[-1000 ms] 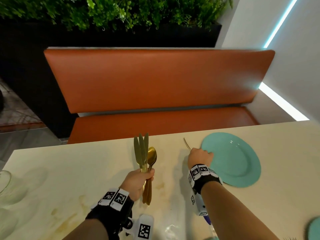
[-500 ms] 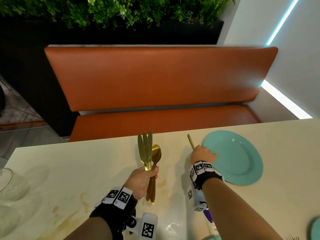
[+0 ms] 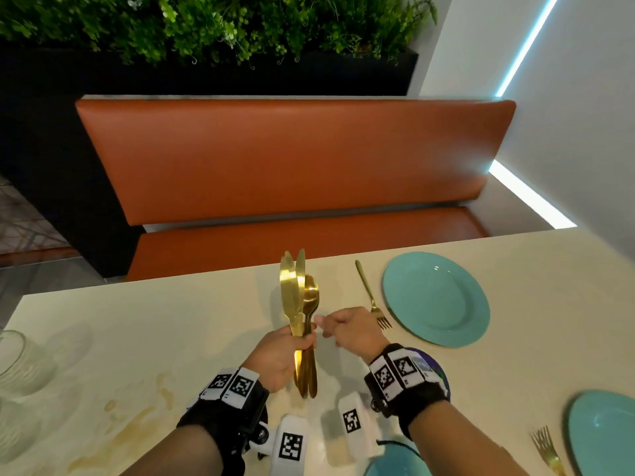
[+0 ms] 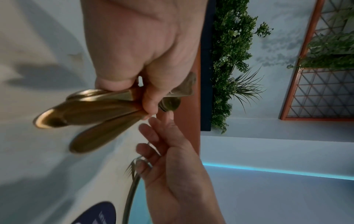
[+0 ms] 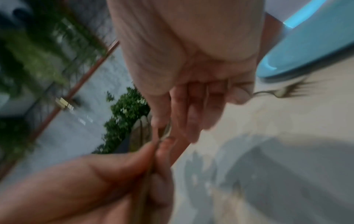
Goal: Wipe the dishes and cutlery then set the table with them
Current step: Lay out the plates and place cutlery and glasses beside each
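cutlery bundle [image 3: 300, 314] | left hand [image 3: 280, 355] grips it | right hand [image 3: 350, 329] fingertips perhaps pinching; wrist view blurred

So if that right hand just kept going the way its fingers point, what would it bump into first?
Most likely the gold cutlery bundle gripped in the left hand: the right hand has fingers reaching toward its handles, almost touching.

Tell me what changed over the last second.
The right hand let go of the fork, which now lies on the table left of the plate, and moved left to the cutlery bundle, its fingers reaching for it. The left hand kept gripping the bundle upright, raising it slightly. The plate stayed put.
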`<state>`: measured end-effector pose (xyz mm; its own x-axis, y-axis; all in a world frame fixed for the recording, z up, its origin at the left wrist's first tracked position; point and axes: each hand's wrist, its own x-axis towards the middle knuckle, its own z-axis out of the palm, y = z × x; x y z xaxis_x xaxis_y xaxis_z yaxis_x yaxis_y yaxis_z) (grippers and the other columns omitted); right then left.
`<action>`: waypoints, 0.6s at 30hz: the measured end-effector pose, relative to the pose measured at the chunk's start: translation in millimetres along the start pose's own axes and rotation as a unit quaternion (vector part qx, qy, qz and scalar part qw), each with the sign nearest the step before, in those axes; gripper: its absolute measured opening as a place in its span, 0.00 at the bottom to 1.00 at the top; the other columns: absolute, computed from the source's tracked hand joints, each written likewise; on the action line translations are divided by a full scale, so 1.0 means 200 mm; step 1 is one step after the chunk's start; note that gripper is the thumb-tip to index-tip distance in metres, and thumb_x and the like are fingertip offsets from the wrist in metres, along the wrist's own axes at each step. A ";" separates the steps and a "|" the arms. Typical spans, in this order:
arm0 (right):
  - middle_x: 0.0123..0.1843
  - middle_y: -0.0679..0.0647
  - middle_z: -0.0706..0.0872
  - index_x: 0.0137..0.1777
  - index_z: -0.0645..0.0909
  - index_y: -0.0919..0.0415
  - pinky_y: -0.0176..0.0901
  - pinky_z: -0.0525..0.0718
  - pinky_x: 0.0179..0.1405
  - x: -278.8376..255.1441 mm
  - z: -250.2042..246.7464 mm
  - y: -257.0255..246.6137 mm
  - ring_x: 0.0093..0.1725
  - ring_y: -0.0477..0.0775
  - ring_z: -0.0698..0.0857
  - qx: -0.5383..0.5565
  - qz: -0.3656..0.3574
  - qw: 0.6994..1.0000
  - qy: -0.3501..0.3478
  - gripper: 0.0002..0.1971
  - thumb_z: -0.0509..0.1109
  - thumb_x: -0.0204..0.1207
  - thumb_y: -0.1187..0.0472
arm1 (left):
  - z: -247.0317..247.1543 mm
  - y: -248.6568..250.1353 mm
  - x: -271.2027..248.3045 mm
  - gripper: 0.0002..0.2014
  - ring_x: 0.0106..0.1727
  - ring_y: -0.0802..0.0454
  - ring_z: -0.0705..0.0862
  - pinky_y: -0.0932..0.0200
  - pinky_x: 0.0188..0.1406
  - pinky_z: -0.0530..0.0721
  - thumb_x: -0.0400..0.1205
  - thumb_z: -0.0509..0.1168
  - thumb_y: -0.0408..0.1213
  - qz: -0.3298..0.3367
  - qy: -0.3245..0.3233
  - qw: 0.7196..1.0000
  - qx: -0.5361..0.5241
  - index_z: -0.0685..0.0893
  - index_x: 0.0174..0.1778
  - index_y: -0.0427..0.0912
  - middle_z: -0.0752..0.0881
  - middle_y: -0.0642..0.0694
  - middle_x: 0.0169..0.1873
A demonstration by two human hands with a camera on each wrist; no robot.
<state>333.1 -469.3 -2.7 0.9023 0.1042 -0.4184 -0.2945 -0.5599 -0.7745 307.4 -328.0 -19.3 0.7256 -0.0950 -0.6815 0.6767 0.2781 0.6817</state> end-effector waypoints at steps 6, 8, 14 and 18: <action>0.43 0.57 0.90 0.51 0.86 0.59 0.39 0.85 0.41 -0.32 -0.01 0.07 0.36 0.51 0.85 0.125 0.060 0.990 -0.017 0.11 0.77 0.69 0.62 | 0.13 -0.07 -0.19 0.07 0.36 0.47 0.81 0.52 0.42 0.82 0.81 0.60 0.20 -0.003 -0.043 0.998 -0.036 0.81 0.50 0.34 0.81 0.39 0.34; 0.37 0.54 0.89 0.45 0.84 0.54 0.37 0.83 0.36 -0.43 -0.03 0.09 0.32 0.48 0.84 0.137 0.062 0.989 -0.017 0.08 0.75 0.70 0.67 | 0.19 -0.10 -0.26 0.08 0.31 0.48 0.81 0.48 0.39 0.84 0.83 0.58 0.21 -0.010 -0.059 0.997 -0.039 0.80 0.52 0.34 0.80 0.39 0.34; 0.30 0.51 0.85 0.42 0.84 0.56 0.34 0.79 0.29 -0.74 -0.04 0.20 0.25 0.43 0.81 0.143 0.065 0.986 0.062 0.09 0.72 0.71 0.72 | 0.32 -0.23 -0.50 0.10 0.32 0.47 0.79 0.49 0.36 0.82 0.84 0.56 0.20 -0.019 -0.103 0.995 -0.001 0.80 0.45 0.36 0.82 0.38 0.35; 0.28 0.52 0.83 0.38 0.85 0.56 0.36 0.81 0.28 -0.95 -0.06 0.29 0.23 0.44 0.78 0.163 0.086 0.976 0.117 0.11 0.71 0.70 0.74 | 0.39 -0.36 -0.60 0.10 0.34 0.43 0.85 0.48 0.39 0.85 0.82 0.56 0.18 -0.031 -0.126 0.991 0.018 0.81 0.47 0.32 0.85 0.36 0.34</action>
<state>147.6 -532.0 37.4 0.8665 -0.1811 -0.4652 -0.4983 -0.2572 -0.8279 180.9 -411.3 34.1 0.6880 -0.3477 -0.6370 0.7213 0.2311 0.6529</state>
